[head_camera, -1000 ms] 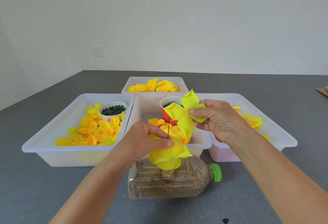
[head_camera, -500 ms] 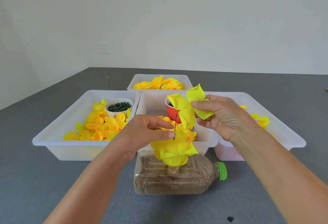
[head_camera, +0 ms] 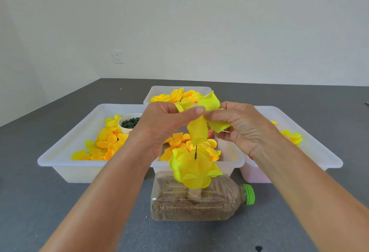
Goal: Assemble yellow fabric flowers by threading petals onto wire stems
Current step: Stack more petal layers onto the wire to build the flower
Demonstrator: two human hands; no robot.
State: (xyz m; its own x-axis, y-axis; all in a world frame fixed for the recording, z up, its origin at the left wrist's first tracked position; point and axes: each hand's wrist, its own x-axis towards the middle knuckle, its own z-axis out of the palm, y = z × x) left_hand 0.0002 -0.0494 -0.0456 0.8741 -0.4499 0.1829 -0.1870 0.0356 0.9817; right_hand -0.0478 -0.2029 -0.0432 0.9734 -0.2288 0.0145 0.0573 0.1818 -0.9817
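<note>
A thin dark wire stem [head_camera: 196, 152] stands upright out of a sand-filled plastic bottle [head_camera: 199, 203] lying on its side. A layer of yellow fabric petals [head_camera: 192, 168] sits low on the stem. Above it I hold a loose yellow petal piece [head_camera: 199, 129] with both hands. My left hand [head_camera: 165, 127] pinches its top with thumb and fingers. My right hand [head_camera: 241, 125] pinches its right lobes. The lowest lobe hangs just above the wire tip.
Three white bins stand behind the bottle: the left bin [head_camera: 65, 157] with loose yellow and orange petals and a cup of dark green bits [head_camera: 130, 123], the middle bin [head_camera: 233, 161], the right bin [head_camera: 319, 151]. A far bin [head_camera: 157, 91] holds finished flowers. A red cup is mostly hidden.
My left hand has let go of the stem and risen to pinch the loose petal piece. The right hand has kept its hold, and the piece now hangs over the wire tip.
</note>
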